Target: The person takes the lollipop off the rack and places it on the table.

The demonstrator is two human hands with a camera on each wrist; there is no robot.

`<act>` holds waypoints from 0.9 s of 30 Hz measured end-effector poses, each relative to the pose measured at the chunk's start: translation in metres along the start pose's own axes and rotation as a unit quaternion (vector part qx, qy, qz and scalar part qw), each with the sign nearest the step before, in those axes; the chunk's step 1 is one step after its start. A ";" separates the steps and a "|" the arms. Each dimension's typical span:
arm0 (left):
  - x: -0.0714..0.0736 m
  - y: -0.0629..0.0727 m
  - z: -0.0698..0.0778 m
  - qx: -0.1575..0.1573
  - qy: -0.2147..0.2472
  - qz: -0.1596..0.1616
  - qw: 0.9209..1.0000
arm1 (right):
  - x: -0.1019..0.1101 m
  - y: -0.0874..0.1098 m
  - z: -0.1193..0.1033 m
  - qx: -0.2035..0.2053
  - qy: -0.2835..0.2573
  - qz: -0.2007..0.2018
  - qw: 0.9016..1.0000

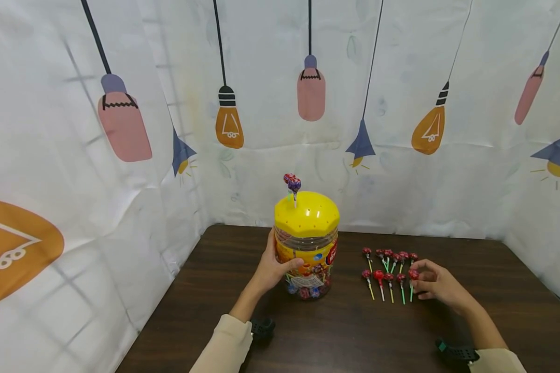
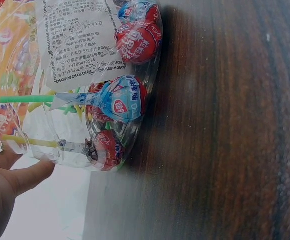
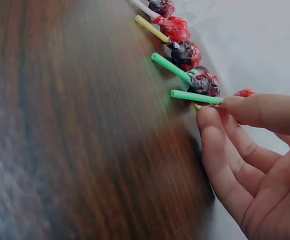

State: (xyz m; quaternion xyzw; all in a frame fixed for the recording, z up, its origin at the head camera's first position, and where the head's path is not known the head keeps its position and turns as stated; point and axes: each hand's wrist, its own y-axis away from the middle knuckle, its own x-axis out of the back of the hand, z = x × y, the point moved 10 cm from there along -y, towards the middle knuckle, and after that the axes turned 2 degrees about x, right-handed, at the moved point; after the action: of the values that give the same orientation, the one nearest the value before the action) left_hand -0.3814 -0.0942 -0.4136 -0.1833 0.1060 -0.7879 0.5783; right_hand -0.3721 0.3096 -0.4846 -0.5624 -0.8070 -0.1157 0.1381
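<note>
A clear plastic jar [image 1: 312,282] with a yellow lid [image 1: 315,212] and a printed label stands on the table, with wrapped lollipops inside. My left hand [image 1: 269,267] grips its left side, thumb across the front. Two lollipops [image 1: 294,184] stick up from the lid. To the right, red-wrapped lollipops [image 1: 378,275] with coloured sticks lie in two rows. At the right end of the front row, my right hand [image 1: 437,285] pinches a lollipop with a green stick [image 3: 192,96] between thumb and fingers. Its head is mostly hidden by the fingers in the right wrist view.
The dark wooden table [image 1: 336,331] has its far edge just behind the jar and lollipops. A white curtain [image 1: 270,171] printed with hanging lamps surrounds it. Dark straps [image 1: 457,352] circle both wrists.
</note>
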 end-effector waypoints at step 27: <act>0.001 -0.001 0.000 0.002 -0.009 0.003 1.000 | 0.004 0.001 0.008 -0.012 0.107 0.013 0.994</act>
State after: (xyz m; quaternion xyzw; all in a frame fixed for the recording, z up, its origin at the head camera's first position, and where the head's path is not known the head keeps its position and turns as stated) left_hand -0.3822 -0.0945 -0.4133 -0.1888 0.1004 -0.7849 0.5815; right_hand -0.3730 0.3158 -0.4906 -0.5586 -0.7790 -0.1830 0.2181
